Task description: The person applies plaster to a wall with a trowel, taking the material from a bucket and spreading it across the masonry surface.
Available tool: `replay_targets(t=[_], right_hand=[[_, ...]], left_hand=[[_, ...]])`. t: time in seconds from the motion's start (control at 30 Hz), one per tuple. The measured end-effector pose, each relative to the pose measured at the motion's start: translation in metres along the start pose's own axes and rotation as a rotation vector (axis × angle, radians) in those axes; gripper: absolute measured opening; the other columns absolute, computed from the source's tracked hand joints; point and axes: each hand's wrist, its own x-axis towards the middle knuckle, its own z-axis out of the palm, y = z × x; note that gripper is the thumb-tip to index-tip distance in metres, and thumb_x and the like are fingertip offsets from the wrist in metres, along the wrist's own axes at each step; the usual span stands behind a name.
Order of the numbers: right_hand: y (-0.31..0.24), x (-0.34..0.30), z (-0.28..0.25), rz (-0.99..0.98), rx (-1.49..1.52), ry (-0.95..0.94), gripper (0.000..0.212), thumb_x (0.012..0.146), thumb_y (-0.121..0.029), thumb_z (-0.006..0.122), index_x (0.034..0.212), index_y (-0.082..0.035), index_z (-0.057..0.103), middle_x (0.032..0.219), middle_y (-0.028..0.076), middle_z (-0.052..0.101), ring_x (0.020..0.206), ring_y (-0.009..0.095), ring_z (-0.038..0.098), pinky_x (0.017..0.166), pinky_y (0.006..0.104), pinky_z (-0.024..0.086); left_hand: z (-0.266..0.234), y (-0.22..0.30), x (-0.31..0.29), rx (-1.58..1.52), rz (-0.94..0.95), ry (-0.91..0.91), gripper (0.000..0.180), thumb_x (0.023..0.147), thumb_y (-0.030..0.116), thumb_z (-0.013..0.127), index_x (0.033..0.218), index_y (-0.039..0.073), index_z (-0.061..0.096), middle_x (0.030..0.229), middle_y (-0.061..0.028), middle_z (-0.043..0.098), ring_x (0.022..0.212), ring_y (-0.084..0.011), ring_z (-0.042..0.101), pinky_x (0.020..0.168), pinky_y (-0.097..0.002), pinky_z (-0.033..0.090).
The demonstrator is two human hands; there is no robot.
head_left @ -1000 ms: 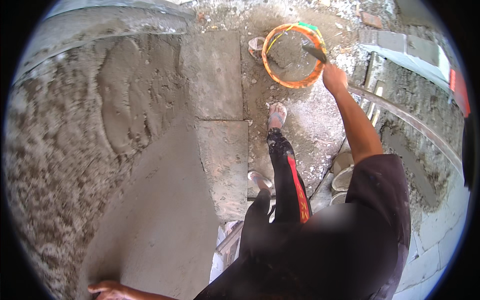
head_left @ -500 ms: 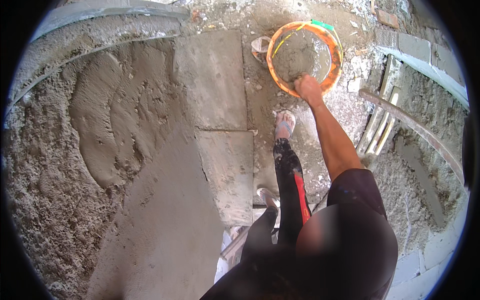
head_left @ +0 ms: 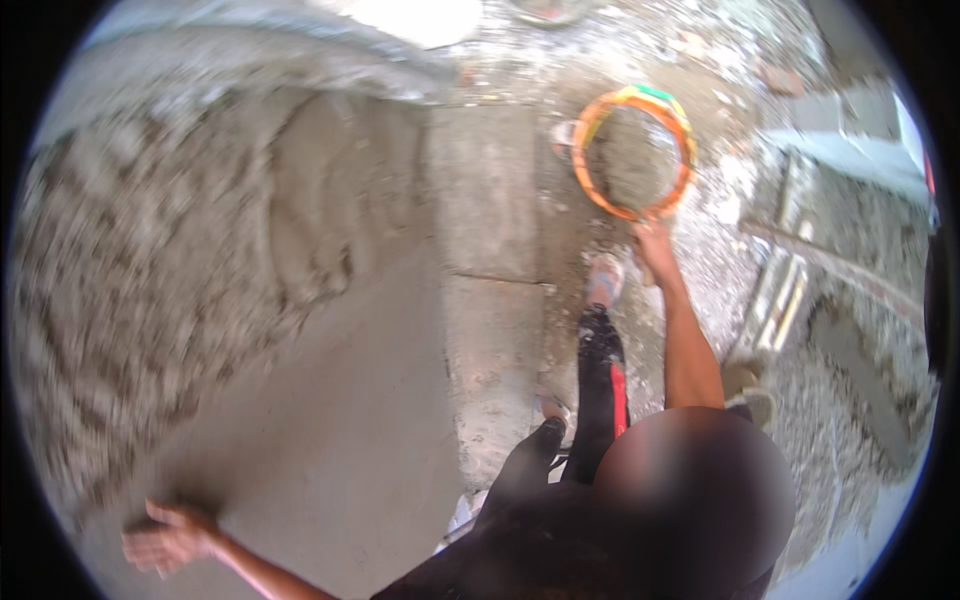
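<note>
My right hand [head_left: 653,248], blurred, is closed at the near rim of an orange bucket [head_left: 684,182] that holds grey wet mortar [head_left: 632,158]. A short pale end seems to stick out below the fist, but what I grip is too smeared to make out. At the lower left, my left hand [head_left: 168,538] is open with its fingers spread. It is over or against the smooth grey mortar surface [head_left: 340,420]; I cannot tell whether it touches. Further off, a rougher, thicker patch of mortar [head_left: 330,190] joins the smooth part.
Flat grey slabs [head_left: 490,190] run beside the smooth surface. My sandalled foot [head_left: 605,280] stands below the bucket. At right lie a long curved-looking bar [head_left: 840,265], pale wooden strips [head_left: 778,300] and grey blocks [head_left: 850,115]. Rubble covers the ground around the bucket.
My right hand has drawn back from inside the bucket to its near rim. My left hand has come into view at lower left. The whole view has shifted and blurred.
</note>
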Motion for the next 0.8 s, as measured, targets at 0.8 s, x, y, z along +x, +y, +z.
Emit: replay_targets(t=[0.8], right_hand=[[-0.120,-0.387,0.408,-0.746,-0.152,0.014,0.025,0.081,-0.016,0.062,0.100,-0.001,0.054,0.074,0.025,0.058,0.072,0.043,0.062,0.066,0.0475,0.049]], left_hand=[[-0.005,-0.125,0.072,-0.168,-0.037,0.138,0.096,0.086,0.078,0.019,0.146,0.005,0.033,0.150,-0.0164,0.033,0.142,-0.0316,0.025,0.116,-0.0515,0.015]])
